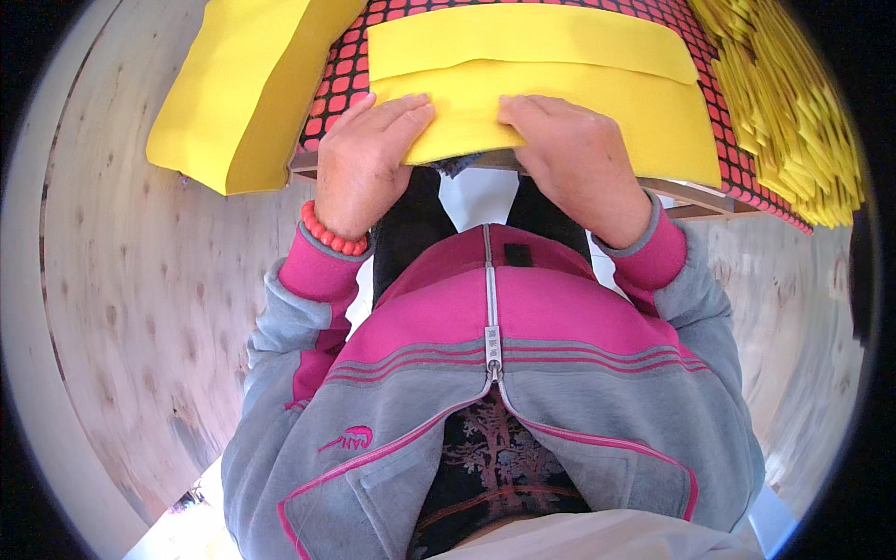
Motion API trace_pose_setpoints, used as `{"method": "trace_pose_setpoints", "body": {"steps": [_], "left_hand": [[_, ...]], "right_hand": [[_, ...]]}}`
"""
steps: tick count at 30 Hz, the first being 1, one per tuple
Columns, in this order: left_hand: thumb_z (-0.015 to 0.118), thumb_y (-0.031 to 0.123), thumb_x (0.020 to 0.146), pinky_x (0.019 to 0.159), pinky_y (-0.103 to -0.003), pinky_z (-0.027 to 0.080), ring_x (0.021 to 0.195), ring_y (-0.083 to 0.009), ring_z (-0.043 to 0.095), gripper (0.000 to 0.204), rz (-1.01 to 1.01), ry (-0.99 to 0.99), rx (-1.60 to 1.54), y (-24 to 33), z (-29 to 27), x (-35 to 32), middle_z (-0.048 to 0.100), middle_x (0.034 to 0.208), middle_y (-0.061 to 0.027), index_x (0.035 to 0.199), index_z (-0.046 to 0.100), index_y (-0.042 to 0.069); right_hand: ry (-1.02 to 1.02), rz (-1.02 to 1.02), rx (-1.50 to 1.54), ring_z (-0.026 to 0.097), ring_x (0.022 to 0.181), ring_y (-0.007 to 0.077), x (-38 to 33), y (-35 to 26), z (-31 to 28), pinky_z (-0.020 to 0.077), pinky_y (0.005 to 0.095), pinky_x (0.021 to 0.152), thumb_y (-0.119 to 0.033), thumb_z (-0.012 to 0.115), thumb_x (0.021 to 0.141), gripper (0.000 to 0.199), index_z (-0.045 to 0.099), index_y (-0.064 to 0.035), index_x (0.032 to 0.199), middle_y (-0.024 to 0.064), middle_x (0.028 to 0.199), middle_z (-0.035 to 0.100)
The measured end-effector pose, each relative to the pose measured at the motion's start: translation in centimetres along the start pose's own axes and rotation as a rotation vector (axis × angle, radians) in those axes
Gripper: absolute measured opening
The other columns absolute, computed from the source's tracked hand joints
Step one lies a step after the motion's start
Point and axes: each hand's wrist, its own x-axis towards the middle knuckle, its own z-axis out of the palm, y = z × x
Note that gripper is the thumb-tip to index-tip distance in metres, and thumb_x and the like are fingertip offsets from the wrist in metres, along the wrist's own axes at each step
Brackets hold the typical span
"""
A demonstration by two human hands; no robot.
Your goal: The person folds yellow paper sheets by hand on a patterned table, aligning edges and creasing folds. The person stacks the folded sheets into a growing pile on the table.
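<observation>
In front of me a yellow felt-like cloth piece (597, 103) lies across the table, with a long strip of yellow cloth (532, 39) overlapping its far part. My left hand (364, 159) holds the cloth's near edge left of centre, fingers bent over the top. A little to the right, my right hand (574, 140) grips the same edge, its fingers curled on the cloth. Between the two hands this edge bows out past the table's front. The thumbs and anything under the cloth are mostly hidden.
A large yellow cloth stack (229, 93) hangs over the table's left front corner. Many thin yellow pieces (793, 121) are piled at the right. The table has a red and black checked cover (338, 93); below it is a wooden frame (695, 198).
</observation>
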Motion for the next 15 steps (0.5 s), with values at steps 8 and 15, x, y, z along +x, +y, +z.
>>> {"method": "trace_pose_setpoints", "body": {"steps": [8,15], "left_hand": [[0.061,-0.013,0.079,0.114,-0.048,0.042,0.122,-0.0261,0.066,0.046,-0.082,-0.047,-0.254,-3.5,-0.8,-1.2,0.073,0.123,-0.0099,0.12,0.071,0.006],[0.062,-0.01,0.088,0.095,-0.029,0.051,0.108,-0.0177,0.067,0.034,-0.266,-0.061,-0.58,-5.1,-1.2,-2.1,0.074,0.115,-0.0083,0.119,0.071,0.003]], "right_hand": [[-0.118,0.091,-0.064,0.068,0.107,0.0344,-3.7,4.0,-4.5,0.0562,0.0404,0.089,0.005,0.067,0.076,0.039,0.065,-0.0039,0.114,0.0139,0.12,0.071],[-0.128,0.255,0.08,0.067,0.115,0.029,-7.9,10.0,-9.9,0.0527,0.0331,0.098,0.016,0.062,0.079,0.045,0.064,-0.002,0.12,0.0128,0.124,0.07]]}}
